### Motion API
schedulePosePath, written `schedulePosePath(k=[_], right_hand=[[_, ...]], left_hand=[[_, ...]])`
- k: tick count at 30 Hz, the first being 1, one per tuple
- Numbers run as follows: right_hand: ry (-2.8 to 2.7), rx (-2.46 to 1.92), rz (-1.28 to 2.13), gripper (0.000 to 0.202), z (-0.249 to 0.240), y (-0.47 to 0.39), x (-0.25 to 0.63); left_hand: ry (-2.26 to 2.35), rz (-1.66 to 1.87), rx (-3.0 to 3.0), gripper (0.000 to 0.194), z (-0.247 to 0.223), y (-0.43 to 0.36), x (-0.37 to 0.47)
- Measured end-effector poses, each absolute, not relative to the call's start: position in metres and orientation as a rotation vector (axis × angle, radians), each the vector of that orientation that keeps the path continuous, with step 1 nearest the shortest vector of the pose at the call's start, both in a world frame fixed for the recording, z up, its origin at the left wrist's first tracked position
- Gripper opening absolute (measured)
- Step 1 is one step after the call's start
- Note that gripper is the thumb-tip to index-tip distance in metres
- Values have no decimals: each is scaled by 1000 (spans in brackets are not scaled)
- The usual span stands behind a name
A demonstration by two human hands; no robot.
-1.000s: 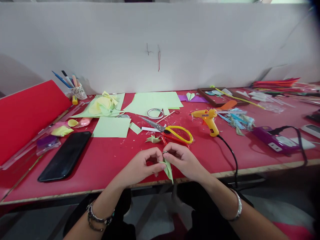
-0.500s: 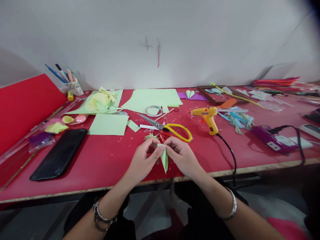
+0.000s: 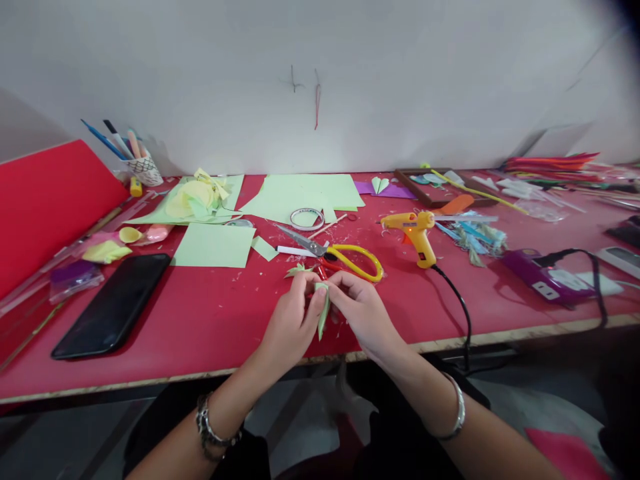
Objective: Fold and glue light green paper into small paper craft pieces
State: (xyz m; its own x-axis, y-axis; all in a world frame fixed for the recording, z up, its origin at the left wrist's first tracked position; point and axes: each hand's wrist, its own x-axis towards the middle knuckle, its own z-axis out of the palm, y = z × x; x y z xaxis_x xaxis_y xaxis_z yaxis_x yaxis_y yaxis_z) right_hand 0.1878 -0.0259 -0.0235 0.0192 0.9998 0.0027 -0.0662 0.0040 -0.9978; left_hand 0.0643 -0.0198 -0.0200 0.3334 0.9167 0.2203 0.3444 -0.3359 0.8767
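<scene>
Both hands meet over the front of the red table around a small folded piece of light green paper [image 3: 323, 315]. My left hand [image 3: 295, 317] pinches its upper end between thumb and fingers. My right hand [image 3: 364, 308] is closed on the same end from the other side. The paper's narrow tip points down. Just beyond my fingers lie yellow-handled scissors [image 3: 356, 261], blades toward the back left. A small green paper cutting [image 3: 299, 269] is by my left fingertips. Something red, partly hidden, lies under the scissors.
A yellow glue gun [image 3: 417, 233], its cord running off the front edge, lies to the right. On the left are a black phone [image 3: 113, 307] and green paper sheets [image 3: 214, 245]. A tape roll [image 3: 307, 219] sits behind the scissors. A purple power strip [image 3: 545, 277] is far right.
The folded green paper has turned and now looks narrower, its tip slightly left. Both hands still pinch its top. The whole view has shifted slightly.
</scene>
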Motion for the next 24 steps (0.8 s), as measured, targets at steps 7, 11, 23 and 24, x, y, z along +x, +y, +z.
schedulePosePath(k=[7, 11, 23, 24], right_hand=[[-1139, -1207, 1177, 22, -23, -26, 185], [-1105, -1224, 1195, 20, -23, -26, 185], [-1114, -1217, 1172, 18, -24, -26, 189], [-1118, -1217, 1161, 19, -24, -26, 190]], left_hand=[[1125, 979, 1831, 18, -22, -21, 67], [1117, 950, 1796, 19, -22, -21, 68], [1111, 874, 1958, 20, -22, -19, 66], [1112, 867, 1960, 20, -22, -19, 66]])
